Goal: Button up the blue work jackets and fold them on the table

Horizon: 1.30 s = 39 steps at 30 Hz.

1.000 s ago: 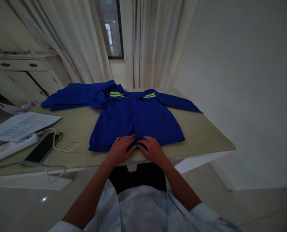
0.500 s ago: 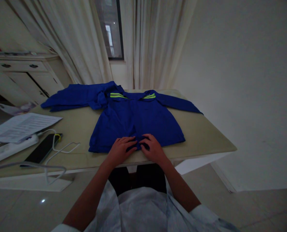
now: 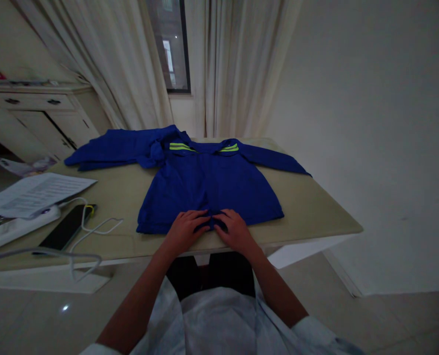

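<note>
A blue long-sleeved jacket (image 3: pixel 230 185) with yellow-green and grey stripes on its chest lies front up, collar at the far side, on the padded table. At the middle of its lower hem, my left hand (image 3: pixel 186 229) curves over the cloth, fingertips and thumb tip close together on the hem. My right hand (image 3: pixel 236 230) mirrors it just to the right, its thumb and fingers also closed on the hem. The two hands' fingertips nearly touch. A bunched sleeve reaches left onto more folded blue cloth (image 3: pixel 112 148); the other sleeve (image 3: pixel 278 160) stretches right.
On the table's (image 3: pixel 315 217) left side lie a printed sheet (image 3: pixel 45 192), a white power strip (image 3: pixel 19 227), a dark phone (image 3: pixel 64 229) and a looping white cable (image 3: pixel 104 228). Behind are curtains (image 3: pixel 237 64) and a cabinet (image 3: pixel 56 118); a wall (image 3: pixel 382 148) stands right.
My right hand's fingers have drawn slightly down toward the hem. My left hand and the jacket look almost the same; the view has shifted a little.
</note>
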Available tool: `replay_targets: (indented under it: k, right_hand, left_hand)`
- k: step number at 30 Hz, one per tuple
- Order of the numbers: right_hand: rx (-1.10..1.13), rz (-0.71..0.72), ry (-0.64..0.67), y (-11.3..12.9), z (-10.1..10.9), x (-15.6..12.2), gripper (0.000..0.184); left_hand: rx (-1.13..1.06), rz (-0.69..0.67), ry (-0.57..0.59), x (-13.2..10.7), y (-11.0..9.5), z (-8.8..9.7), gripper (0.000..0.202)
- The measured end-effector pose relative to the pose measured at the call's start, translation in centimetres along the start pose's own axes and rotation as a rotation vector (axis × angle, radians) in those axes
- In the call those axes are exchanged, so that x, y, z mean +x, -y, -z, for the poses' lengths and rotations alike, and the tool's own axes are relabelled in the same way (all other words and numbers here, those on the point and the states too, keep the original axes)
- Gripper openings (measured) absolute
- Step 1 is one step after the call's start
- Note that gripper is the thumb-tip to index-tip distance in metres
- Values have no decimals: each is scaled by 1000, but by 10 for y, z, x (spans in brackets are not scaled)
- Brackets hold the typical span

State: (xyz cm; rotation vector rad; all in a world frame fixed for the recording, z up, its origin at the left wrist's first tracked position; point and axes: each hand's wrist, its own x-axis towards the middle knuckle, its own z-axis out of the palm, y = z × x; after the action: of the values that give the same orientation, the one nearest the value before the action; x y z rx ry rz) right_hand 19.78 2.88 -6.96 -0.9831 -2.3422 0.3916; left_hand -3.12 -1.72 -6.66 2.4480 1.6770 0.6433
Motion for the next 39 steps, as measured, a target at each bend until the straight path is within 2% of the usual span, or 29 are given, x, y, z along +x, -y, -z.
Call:
replay_targets:
  k: [6,10,13,17,24,26,28,29,32,34,37,39]
  right_hand:
    - [-8,-20,-27,0,-4,0,35]
    - [30,-42,-89,0,-5,1,26]
    - [32,-127,-201,1,-5,1,16]
    - [-28,-252,-291,2,-5,1,26]
    - [-180,-384,-253,5,-5,-2,43]
    - [-199,-354,-246,7,-2,-3,39]
    - [-207,-276,-241,10,3,0,22]
    - [-199,-217,-224,10,6,4,14]
    - [-144,16,-60,5,14,27,43]
    - [-151,134,94,-3,16,49,48]
    - [-240,195,268,-14,17,81,43]
    - [-286,191,303,-19,18,95,40]
  left_hand:
    - [-14,-1,-14,0,1,-2,35]
    - [-9,4,-3,0,-2,2,35]
    - [-5,9,7,0,-4,6,37]
    - [12,39,2,-1,-7,7,45]
    - [46,25,-41,-1,-10,4,64]
    - [95,16,-24,-2,-8,2,62]
    - [132,-11,3,-2,-5,-1,59]
    - [139,-25,20,-2,-4,-2,59]
    - [145,-38,66,0,-4,-1,58]
    - [150,-48,71,5,-9,1,57]
    - [110,-76,27,15,-23,0,49]
    - [63,-82,-15,19,-30,-4,45]
